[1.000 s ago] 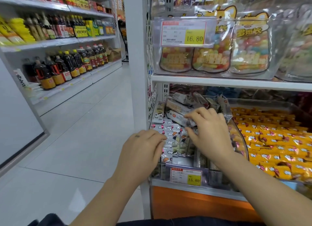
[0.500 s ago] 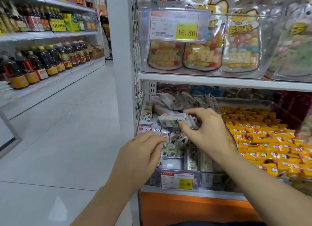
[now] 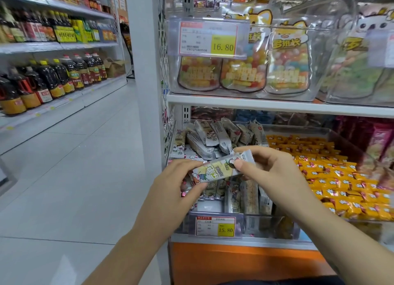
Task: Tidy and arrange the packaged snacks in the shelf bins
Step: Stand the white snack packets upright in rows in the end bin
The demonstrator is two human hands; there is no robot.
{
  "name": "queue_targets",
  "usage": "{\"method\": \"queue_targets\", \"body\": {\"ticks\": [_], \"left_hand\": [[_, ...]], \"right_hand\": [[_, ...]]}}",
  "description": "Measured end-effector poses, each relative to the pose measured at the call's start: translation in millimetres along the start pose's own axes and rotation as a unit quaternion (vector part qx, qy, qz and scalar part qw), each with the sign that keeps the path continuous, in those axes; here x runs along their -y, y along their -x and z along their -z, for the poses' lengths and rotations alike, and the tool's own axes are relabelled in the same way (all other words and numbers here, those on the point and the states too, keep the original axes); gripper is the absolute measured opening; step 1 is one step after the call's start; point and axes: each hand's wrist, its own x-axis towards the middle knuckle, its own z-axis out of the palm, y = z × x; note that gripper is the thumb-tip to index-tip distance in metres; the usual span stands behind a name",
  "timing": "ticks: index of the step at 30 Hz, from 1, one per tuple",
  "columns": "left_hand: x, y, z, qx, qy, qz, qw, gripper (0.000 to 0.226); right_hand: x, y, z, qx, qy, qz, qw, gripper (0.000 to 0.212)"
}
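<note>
A pale wrapped snack bar (image 3: 221,167) with cartoon print is held level above the clear shelf bin (image 3: 251,223). My left hand (image 3: 172,191) pinches its left end and my right hand (image 3: 273,174) pinches its right end. Below them the bin holds a neat front row of the same bars standing upright, and a loose heap of bars (image 3: 217,137) lies at the back of the bin.
A neighbouring bin of orange wrapped candies (image 3: 332,174) sits to the right. Candy pouches (image 3: 243,71) fill a clear bin on the shelf above. A white upright post (image 3: 145,92) borders the shelf's left side. Oil bottles (image 3: 53,80) line shelves across the tiled aisle.
My right hand lifted one bar out of the bin toward me, and my left hand came up off the front row and took its other end. The camera view shifted left.
</note>
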Motion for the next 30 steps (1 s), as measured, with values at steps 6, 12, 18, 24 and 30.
{"method": "queue_targets", "body": {"ticks": [6, 12, 18, 24, 30], "left_hand": [[-13, -8, 6, -0.001, 0.166, 0.04, 0.985, 0.038], [-15, -13, 4, 0.049, 0.304, 0.081, 0.948, 0.035], [-17, -14, 3, 0.024, 0.318, 0.071, 0.945, 0.042], [0, -12, 25, 0.035, -0.025, -0.033, 0.999, 0.019], [20, -1, 5, 0.111, -0.194, -0.092, 0.97, 0.035]], "right_hand": [[2, -3, 18, 0.058, 0.188, 0.035, 0.98, 0.015], [3, 0, 14, 0.181, 0.217, 0.006, 0.959, 0.029], [9, -5, -10, 0.11, 0.221, 0.083, 0.965, 0.028], [-24, -19, -28, 0.096, 0.257, -0.005, 0.962, 0.025], [-58, -30, -64, 0.083, 0.253, -0.033, 0.963, 0.03]]}}
